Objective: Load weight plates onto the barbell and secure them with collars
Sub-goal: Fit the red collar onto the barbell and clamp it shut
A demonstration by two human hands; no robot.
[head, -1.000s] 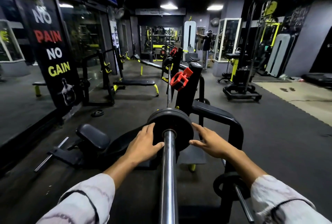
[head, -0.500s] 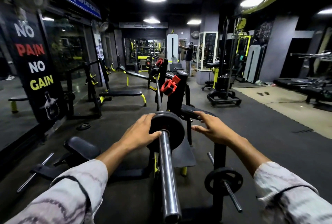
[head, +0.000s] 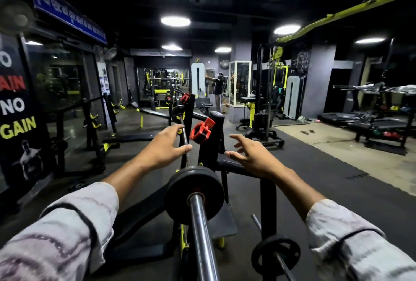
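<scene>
A chrome barbell sleeve [head: 202,235] runs away from me with one black weight plate [head: 195,193] seated on it. Both hands are off the plate and raised beyond it. My left hand [head: 165,145] hovers with relaxed fingers near the thin bar shaft. My right hand [head: 249,154] is spread open above the black rack arm. A red collar [head: 201,131] sits on the black rack upright [head: 211,141] between my two hands, touched by neither. A second red collar [head: 185,98] shows at the bar's far end.
A small black plate [head: 275,256] hangs on a peg of the rack at lower right. A bench pad lies under the bar. Other benches stand at left, a cable machine [head: 264,109] and treadmills at right. A person stands far back by a mirror.
Both hands let go of the plate's sides and rose forward toward the red collar. The plate stays on the sleeve. My view tilted up and the plate now sits lower in frame.
</scene>
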